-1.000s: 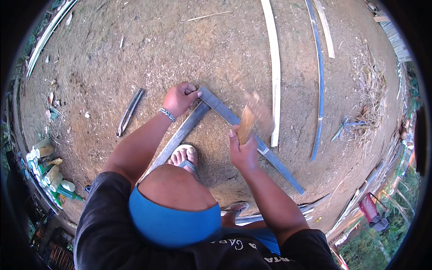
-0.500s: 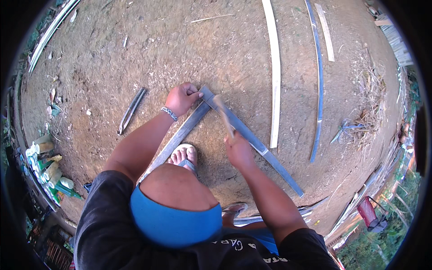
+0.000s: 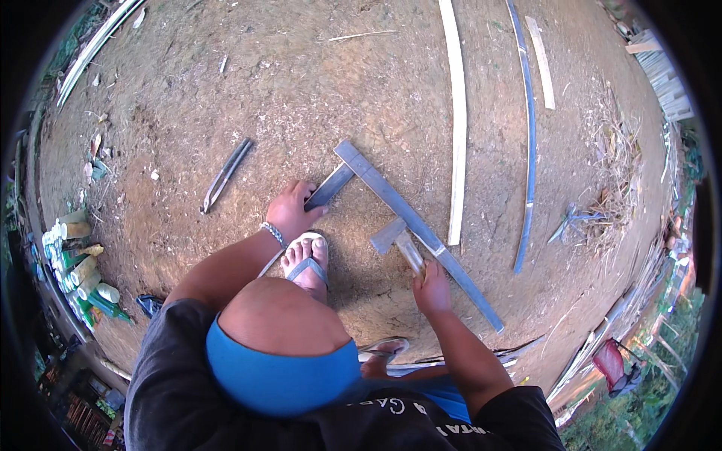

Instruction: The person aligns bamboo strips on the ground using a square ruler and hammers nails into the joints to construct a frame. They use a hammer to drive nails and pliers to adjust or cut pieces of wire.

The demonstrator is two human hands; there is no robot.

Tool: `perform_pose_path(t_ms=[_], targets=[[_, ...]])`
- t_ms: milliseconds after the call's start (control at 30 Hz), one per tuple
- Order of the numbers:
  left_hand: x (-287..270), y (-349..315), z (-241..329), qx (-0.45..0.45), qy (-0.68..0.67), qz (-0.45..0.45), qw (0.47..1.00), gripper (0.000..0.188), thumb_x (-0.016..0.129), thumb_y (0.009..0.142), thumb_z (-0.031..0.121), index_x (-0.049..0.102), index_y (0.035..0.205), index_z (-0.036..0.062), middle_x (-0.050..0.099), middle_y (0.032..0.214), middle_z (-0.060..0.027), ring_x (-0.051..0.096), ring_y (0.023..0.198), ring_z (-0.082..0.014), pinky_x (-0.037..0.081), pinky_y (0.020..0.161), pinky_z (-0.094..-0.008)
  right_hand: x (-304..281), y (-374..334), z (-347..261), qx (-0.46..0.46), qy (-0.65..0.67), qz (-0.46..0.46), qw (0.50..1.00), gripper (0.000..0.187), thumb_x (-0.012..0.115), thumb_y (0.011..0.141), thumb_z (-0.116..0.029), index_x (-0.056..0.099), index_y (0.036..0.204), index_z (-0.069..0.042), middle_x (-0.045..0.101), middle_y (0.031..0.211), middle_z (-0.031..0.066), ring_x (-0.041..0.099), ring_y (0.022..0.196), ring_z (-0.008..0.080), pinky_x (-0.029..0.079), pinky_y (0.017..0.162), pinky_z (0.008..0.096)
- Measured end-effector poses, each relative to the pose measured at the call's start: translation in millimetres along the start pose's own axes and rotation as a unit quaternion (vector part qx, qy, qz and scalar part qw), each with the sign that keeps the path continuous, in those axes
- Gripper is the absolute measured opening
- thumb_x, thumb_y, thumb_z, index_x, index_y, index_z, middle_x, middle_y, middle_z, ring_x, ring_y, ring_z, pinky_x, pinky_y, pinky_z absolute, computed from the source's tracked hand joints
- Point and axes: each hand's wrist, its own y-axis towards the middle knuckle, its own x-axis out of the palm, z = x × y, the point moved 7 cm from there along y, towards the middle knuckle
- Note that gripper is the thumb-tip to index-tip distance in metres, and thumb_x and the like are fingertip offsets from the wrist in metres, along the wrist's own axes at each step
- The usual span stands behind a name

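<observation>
Two grey wooden slats meet at a corner on the dirt in front of me. My left hand (image 3: pixel 292 212) is closed round the left slat (image 3: pixel 332 186) below the corner, beside my sandalled foot. The other slat (image 3: pixel 406 214) slopes from the corner down to the right, its top end lying over the left one. My right hand (image 3: pixel 432 288) grips the handle of a hatchet (image 3: pixel 388 234) with a flared grey head. That head hangs between the slats, left of the right-hand one. Any nail at the corner is too small to make out.
Pincers (image 3: pixel 226 177) lie on the dirt to the left. Long strips (image 3: pixel 457 135), one pale and one bluish (image 3: pixel 531 150), stretch along the right, with a shorter pale piece (image 3: pixel 541 64) beyond. Bottles (image 3: pixel 83 278) are piled at far left; dry grass (image 3: pixel 613 165) lies at far right.
My left hand has slid from the corner down onto the left slat. My right hand has drawn the hatchet away from the corner, down and to the right.
</observation>
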Motion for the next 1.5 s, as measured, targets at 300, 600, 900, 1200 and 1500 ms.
perform_pose_path(t_ms=[300,600,900,1200,1500], targets=[[10.3,-21.1,-8.6,-0.009,-0.023,-0.006,1.000,0.056,0.073,0.083,0.021,0.048,0.130,0.0053,0.056,0.123,-0.0213,0.063,0.108,-0.0410,0.052,0.091,-0.0475,-40.8,46.5,-92.6,-0.120,-0.106,0.154,0.975,0.065,0.073,0.087,-0.028,0.044,0.143,-0.012,0.049,0.135,0.0149,0.046,0.127,0.0366,0.036,0.106,0.0515],[-8.0,-54.7,27.7,0.031,-0.063,0.055,0.996,0.048,0.069,0.092,0.034,0.051,0.128,0.0071,0.069,0.100,-0.0208,0.068,0.092,-0.0410,0.054,0.081,-0.0485,-57.5,64.2,-95.2,-0.120,-0.033,0.088,0.988,0.056,0.069,0.087,-0.022,0.046,0.138,-0.013,0.062,0.125,0.0195,0.065,0.105,0.0404,0.052,0.089,0.0489],[-10.6,-74.7,30.5,0.077,-0.090,0.049,0.992,0.050,0.067,0.093,0.036,0.050,0.130,0.0064,0.070,0.100,-0.0204,0.069,0.092,-0.0389,0.055,0.082,-0.0474,-82.7,39.3,-102.6,-0.096,-0.053,0.047,0.993,0.053,0.070,0.082,-0.018,0.052,0.132,-0.013,0.071,0.097,0.0198,0.069,0.094,0.0398,0.053,0.083,0.0493],[-23.0,-85.2,31.3,0.073,-0.135,0.064,0.986,0.051,0.075,0.088,0.033,0.055,0.124,0.0037,0.069,0.094,-0.0208,0.069,0.088,-0.0367,0.055,0.076,-0.0447,-98.9,32.6,-108.0,-0.157,-0.015,0.031,0.987,0.055,0.073,0.081,-0.016,0.052,0.130,-0.006,0.070,0.100,0.0235,0.068,0.094,0.0429,0.054,0.081,0.0480],[-48.6,-88.2,42.6,0.107,-0.315,-0.111,0.936,0.028,0.069,0.095,0.026,0.056,0.104,0.0033,0.070,0.083,-0.0067,0.067,0.069,-0.0143,0.055,0.067,-0.0317,-94.9,21.7,-133.5,-0.105,0.214,-0.252,0.938,0.051,0.075,0.090,-0.030,0.056,0.124,0.002,0.070,0.104,0.0128,0.070,0.083,0.0170,0.056,0.073,0.0319]])
